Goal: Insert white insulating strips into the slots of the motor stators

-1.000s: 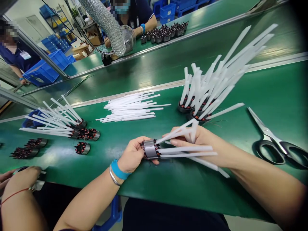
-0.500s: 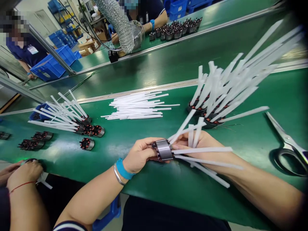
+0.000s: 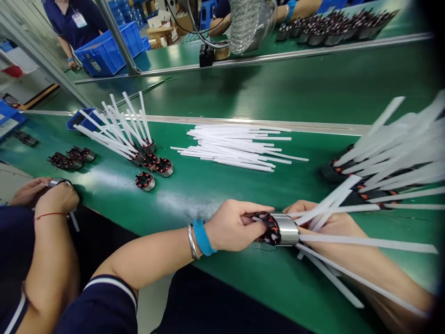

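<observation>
My left hand (image 3: 236, 226) is closed on a motor stator (image 3: 288, 228), thumb and fingers at its left end, where black plastic and copper windings show. The stator lies on its side, its steel ring facing me, just above the green bench. Several white strips (image 3: 368, 242) stick out of its right end and fan to the right. My right hand (image 3: 321, 217) is behind these strips, bent fingers close against the stator's right end. It seems to pinch a strip near its root; the strips hide part of the fingers.
Loose white strips (image 3: 236, 146) lie mid-bench. Stators with upright strips (image 3: 399, 162) stand at right; more stators (image 3: 145, 181) are at left. A co-worker's hands (image 3: 57, 199) work at far left. A metal rail (image 3: 278, 59) and a duct hose (image 3: 246, 25) are beyond.
My view has swung left, so the bench items sit further right and the scissors are out of sight. The stator has turned in my left hand, showing more of its winding end.
</observation>
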`<move>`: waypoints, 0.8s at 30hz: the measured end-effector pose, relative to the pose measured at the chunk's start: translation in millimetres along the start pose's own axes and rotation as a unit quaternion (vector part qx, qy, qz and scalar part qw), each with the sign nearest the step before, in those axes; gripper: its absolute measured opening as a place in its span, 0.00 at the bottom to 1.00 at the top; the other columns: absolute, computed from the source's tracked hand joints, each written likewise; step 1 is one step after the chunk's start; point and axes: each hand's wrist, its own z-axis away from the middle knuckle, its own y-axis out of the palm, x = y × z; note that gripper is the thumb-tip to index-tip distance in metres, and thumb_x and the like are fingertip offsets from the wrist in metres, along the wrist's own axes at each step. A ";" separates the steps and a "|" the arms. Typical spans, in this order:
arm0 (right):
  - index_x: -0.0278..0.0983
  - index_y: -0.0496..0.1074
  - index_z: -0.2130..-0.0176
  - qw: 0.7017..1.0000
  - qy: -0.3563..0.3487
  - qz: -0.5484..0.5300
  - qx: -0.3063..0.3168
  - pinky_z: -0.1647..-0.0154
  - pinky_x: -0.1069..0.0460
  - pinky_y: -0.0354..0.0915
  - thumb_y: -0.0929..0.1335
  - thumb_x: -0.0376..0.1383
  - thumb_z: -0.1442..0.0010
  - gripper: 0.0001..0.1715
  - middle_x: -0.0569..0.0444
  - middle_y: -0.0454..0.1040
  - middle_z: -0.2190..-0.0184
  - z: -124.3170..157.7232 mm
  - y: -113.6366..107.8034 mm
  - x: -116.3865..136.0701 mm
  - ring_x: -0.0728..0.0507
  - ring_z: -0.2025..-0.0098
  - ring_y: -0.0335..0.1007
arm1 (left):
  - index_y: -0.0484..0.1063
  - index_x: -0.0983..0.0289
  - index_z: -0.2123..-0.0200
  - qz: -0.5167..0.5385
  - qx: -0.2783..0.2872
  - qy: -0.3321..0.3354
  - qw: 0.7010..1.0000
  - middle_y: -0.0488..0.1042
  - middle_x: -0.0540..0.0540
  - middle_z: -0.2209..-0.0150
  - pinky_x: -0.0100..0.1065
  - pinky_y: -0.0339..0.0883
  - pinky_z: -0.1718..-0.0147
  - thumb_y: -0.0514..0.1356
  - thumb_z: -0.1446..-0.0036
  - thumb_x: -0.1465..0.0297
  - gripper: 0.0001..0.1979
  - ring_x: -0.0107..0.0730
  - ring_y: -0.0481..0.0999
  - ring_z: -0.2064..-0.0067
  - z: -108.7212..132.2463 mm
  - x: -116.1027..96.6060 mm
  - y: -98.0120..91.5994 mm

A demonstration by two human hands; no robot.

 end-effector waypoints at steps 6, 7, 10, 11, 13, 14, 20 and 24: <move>0.38 0.74 0.77 0.998 0.006 0.053 0.018 0.76 0.52 0.64 0.80 0.43 0.71 0.21 0.51 0.73 0.71 -0.8 2.4 8.0 0.45 0.74 0.66 | 0.79 0.71 0.60 0.028 0.026 0.054 0.998 0.80 0.58 0.65 0.26 0.71 0.65 0.58 0.56 0.83 0.18 0.28 0.77 0.66 -0.2 -3.3 -0.7; 0.37 0.74 0.78 0.998 0.002 0.063 0.005 0.75 0.51 0.65 0.79 0.45 0.72 0.21 0.49 0.73 0.69 -0.9 2.7 9.3 0.44 0.73 0.67 | 0.79 0.71 0.61 0.030 0.026 0.058 0.998 0.80 0.58 0.66 0.25 0.70 0.66 0.58 0.56 0.84 0.18 0.26 0.77 0.67 -0.5 -3.8 -0.9; 0.37 0.74 0.80 0.995 -0.009 0.099 -0.010 0.71 0.49 0.67 0.79 0.51 0.73 0.24 0.46 0.73 0.69 -0.6 2.6 10.6 0.41 0.70 0.69 | 0.78 0.71 0.64 0.027 0.011 0.049 0.998 0.77 0.54 0.72 0.22 0.67 0.72 0.58 0.59 0.85 0.17 0.22 0.73 0.73 -1.9 -3.0 -1.4; 0.38 0.75 0.80 0.993 -0.013 0.113 -0.012 0.69 0.48 0.67 0.78 0.53 0.73 0.26 0.45 0.74 0.68 -0.3 2.1 10.5 0.39 0.69 0.70 | 0.77 0.71 0.64 0.026 0.008 0.042 0.999 0.76 0.53 0.74 0.22 0.66 0.73 0.58 0.60 0.85 0.17 0.21 0.72 0.74 -2.3 -2.2 -1.5; 0.38 0.75 0.81 0.990 -0.021 0.141 -0.018 0.68 0.47 0.67 0.77 0.58 0.73 0.29 0.44 0.74 0.68 0.6 0.9 10.0 0.37 0.67 0.71 | 0.75 0.71 0.65 0.026 0.005 0.033 0.999 0.73 0.51 0.76 0.22 0.65 0.76 0.58 0.61 0.85 0.16 0.19 0.69 0.76 -2.5 -0.6 -1.6; 0.38 0.75 0.82 0.988 -0.025 0.154 -0.016 0.68 0.47 0.67 0.76 0.60 0.72 0.30 0.43 0.74 0.68 1.1 0.4 10.1 0.36 0.67 0.71 | 0.75 0.71 0.66 0.026 0.005 0.031 0.999 0.73 0.50 0.76 0.22 0.65 0.76 0.58 0.61 0.85 0.16 0.19 0.69 0.77 -2.4 0.0 -1.5; 0.37 0.69 0.86 0.979 -0.055 0.193 0.043 0.78 0.51 0.60 0.73 0.59 0.61 0.29 0.46 0.72 0.73 5.1 -0.4 15.6 0.43 0.75 0.66 | 0.73 0.70 0.70 0.027 0.002 0.027 0.999 0.71 0.48 0.78 0.22 0.63 0.77 0.58 0.64 0.85 0.14 0.19 0.68 0.77 -0.8 -1.6 0.6; 0.37 0.64 0.86 0.985 -0.053 0.154 0.063 0.82 0.53 0.54 0.73 0.53 0.57 0.27 0.50 0.69 0.76 9.3 0.3 19.9 0.47 0.79 0.60 | 0.73 0.69 0.72 0.073 0.012 0.014 0.997 0.72 0.49 0.77 0.22 0.65 0.76 0.57 0.65 0.85 0.13 0.20 0.71 0.75 -1.5 -4.6 1.1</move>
